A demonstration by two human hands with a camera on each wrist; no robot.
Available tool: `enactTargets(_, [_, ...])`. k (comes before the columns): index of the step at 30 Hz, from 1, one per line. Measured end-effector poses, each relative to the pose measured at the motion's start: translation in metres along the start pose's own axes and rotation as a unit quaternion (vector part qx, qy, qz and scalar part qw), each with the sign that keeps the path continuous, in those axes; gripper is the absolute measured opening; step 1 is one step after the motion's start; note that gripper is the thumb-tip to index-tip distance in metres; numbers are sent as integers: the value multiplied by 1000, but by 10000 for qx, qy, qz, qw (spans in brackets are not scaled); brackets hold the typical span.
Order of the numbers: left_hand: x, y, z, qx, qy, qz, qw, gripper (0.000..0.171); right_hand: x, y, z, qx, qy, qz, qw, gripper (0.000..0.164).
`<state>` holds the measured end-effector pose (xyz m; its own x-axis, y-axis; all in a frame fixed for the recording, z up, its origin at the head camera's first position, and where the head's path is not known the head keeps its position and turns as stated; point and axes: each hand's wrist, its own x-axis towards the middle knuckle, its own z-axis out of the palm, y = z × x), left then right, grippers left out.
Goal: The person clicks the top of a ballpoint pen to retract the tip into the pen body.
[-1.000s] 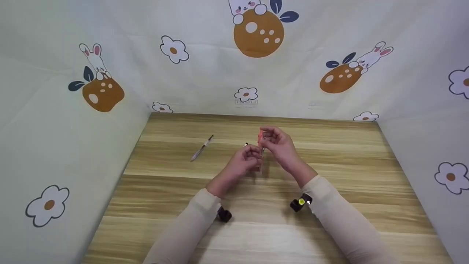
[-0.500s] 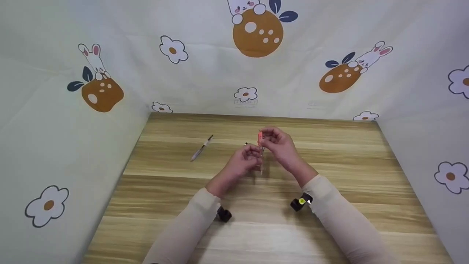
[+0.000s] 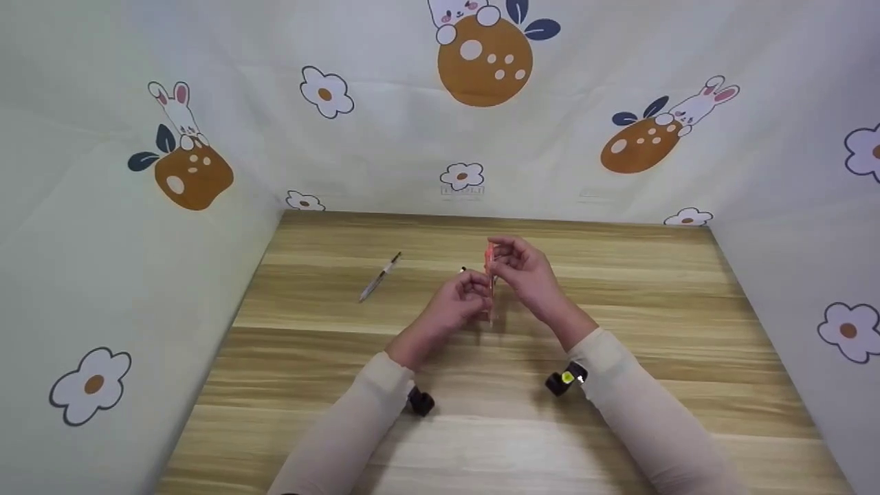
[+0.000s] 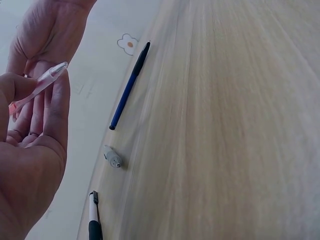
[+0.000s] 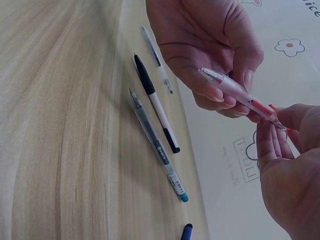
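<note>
Both hands hold one clear pen with a pinkish-red upper part (image 3: 489, 256) above the table. My left hand (image 3: 454, 306) pinches its barrel between thumb and fingers, near the clear conical tip. In the right wrist view the pen (image 5: 237, 94) shows a frosted pink barrel, with the left hand's thumb (image 5: 247, 75) along it. My right hand (image 3: 531, 278) grips the red end with thumb and fingertips; that end is partly hidden by the fingers. The left wrist view shows the right hand (image 4: 50, 35) beyond the left palm (image 4: 30, 175).
Several pens lie on the wooden table (image 3: 619, 330): a clear pen with a teal end (image 5: 159, 150), a white pen with black grip (image 5: 159, 111), a slim clear pen (image 5: 157, 62) and a blue pen (image 4: 127, 97). A patterned cloth (image 3: 385, 144) surrounds the table.
Both hands stay almost in place around the pen. Only the pen's red end, at the right fingertips, has shifted slightly.
</note>
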<state>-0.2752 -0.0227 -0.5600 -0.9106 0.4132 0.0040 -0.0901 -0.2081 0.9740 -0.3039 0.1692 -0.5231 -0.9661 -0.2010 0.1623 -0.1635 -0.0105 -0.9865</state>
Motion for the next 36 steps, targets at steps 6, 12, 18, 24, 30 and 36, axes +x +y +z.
enactTargets(6, [-2,2,-2,97,8,-43,9999,34,0,1,1,-14,3,-17,10000,45])
enactTargets(12, [-3,2,-7,268,-47,-104,9996,34,1,4,1,-214,31,-12,9998,46])
enactTargets(18, [-4,3,-12,723,-39,-114,9973,33,2,9,0,-672,-80,-232,9974,54])
enactTargets(24, [-5,4,-17,803,97,-107,9967,32,2,11,0,-1071,-199,-288,9936,59])
enactTargets(30, [-8,6,-27,1119,227,-116,9934,32,4,16,0,-1276,-296,-391,9906,63])
enactTargets(36, [-12,10,-37,1322,321,-283,9903,31,6,22,4,-1564,-409,-527,9854,67])
